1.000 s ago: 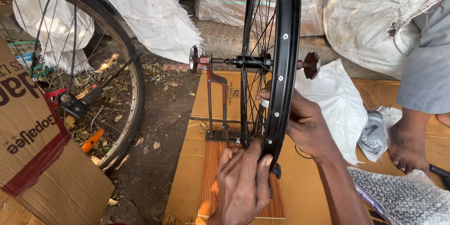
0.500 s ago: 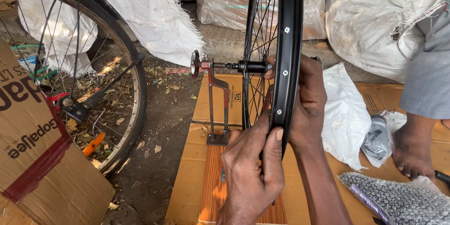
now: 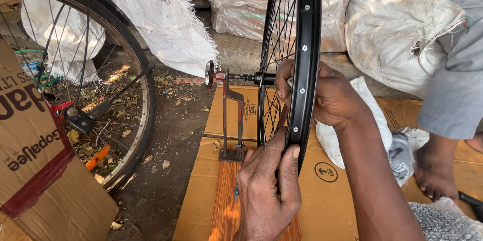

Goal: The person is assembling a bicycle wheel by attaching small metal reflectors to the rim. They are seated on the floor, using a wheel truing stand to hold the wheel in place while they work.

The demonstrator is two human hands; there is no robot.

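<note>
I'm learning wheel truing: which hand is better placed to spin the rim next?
Probably the left hand: it pinches the bottom of the rim. The right hand is reaching in among the spokes.

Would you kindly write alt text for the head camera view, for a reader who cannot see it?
Two bare hands hold a black spoked wheel rim upright on a metal truing stand: the left hand pinches its lower edge, the right hand grips it near the hub. Flattened cardboard lies beneath, a tyred bicycle wheel stands left, and white sacks lie behind.

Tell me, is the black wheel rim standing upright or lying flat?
Upright: the black rim stands on edge, its axle carried by the metal stand, both hands on it.
</note>
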